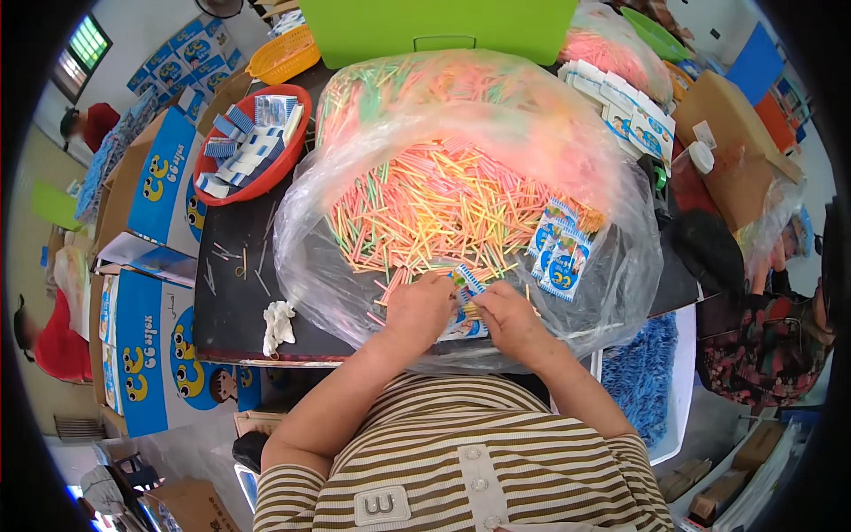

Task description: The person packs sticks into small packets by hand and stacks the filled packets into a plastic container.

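A large clear plastic bag [292, 253] lies open on the dark table, full of thin pink, yellow and green sticks [443, 204]. At its near edge my left hand [419, 310] and my right hand [514, 324] pinch a small blue and white packet [466, 282] between them, one on each side. Some yellow stick ends show by my right fingers. Under the hands lies another printed packet [465, 329], partly covered. To the right, several blue and white packets [563, 257] rest on the bag beside the sticks.
A red basket [297, 137] of packets stands at the back left, with a crumpled tissue [278, 327] nearer. Blue cartons [151, 332] are stacked left of the table [235, 310]. A green bin [434, 22] stands behind the bag. Other people sit at both sides.
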A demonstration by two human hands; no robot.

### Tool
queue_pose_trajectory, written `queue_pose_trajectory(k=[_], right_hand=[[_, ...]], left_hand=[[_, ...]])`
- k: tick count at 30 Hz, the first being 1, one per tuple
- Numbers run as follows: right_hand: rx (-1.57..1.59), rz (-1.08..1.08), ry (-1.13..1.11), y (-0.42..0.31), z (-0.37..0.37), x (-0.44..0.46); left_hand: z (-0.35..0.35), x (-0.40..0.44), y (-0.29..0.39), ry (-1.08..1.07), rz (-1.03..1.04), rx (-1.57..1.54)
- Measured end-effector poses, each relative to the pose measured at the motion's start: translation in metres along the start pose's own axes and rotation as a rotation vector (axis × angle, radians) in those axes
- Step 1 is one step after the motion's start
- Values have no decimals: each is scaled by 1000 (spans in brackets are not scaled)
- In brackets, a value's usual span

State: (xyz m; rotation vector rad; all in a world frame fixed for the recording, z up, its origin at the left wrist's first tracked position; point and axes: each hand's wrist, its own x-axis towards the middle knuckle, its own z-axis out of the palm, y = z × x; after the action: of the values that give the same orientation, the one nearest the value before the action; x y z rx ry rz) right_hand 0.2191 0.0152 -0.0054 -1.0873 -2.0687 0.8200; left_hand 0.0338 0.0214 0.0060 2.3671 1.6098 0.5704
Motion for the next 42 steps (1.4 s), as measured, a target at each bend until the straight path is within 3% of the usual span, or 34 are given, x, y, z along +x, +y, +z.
queue_pose_trajectory(k=[3, 5, 12, 14, 18, 20, 23, 24, 26, 28, 30, 32, 33, 34, 35, 37, 38, 39, 41, 42], right_hand=[[75, -39, 135, 0, -16, 8], [177, -15, 267, -5, -32, 12], [92, -210, 293, -22, -44, 32], [-4, -257, 174, -26, -44, 32], [51, -245, -65, -24, -43, 28], [87, -200, -221, -27, -44, 31], [-32, -367, -151, -51, -52, 33], [-36, -371, -154, -62, -58, 31], [-342, -261, 87, -87, -69, 23], [-350, -290, 183, -97, -79, 14], [160, 204, -22, -105, -77, -4], [63, 153, 1, -102, -68, -6], [-146, -12, 70, -98, -67, -5], [-352, -181, 137, -96, -68, -5], [-348, 2, 137, -93, -75, -12], [-251, 93, 261, -74, -91, -22], [-125, 188, 268, -64, -98, -25], [-122, 183, 261, -45, -105, -27], [-774, 100, 215, -16, -112, -22], [-743, 146, 251, -13, -110, -14]], left_hand=[[-3, 3, -11, 42, -38, -138], [-16, 2, -11, -92, -236, -624], [-32, 1, -10, -89, -130, -780], [-31, 0, -9, 7, -54, -857], [-31, 2, -15, 10, 139, -668], [-30, 5, -12, 102, 344, -618], [-17, -5, -15, 219, 233, -672], [-18, -4, -14, 226, 234, -673], [-24, -4, -11, 283, 289, -822], [-31, 1, -4, 335, 351, -825], [-38, 6, 0, 361, 496, -769], [-32, 10, 10, 371, 549, -739], [-27, 11, 16, 380, 597, -703], [-17, 9, 19, 350, 534, -774], [-17, 3, 19, 362, 527, -767], [-18, -5, 15, 316, 171, -903], [-27, -4, 2, 216, 209, -710], [-28, -6, -4, 221, 203, -707], [-23, -12, -12, 194, 273, -161], [-17, -15, -13, 203, 263, -159]])
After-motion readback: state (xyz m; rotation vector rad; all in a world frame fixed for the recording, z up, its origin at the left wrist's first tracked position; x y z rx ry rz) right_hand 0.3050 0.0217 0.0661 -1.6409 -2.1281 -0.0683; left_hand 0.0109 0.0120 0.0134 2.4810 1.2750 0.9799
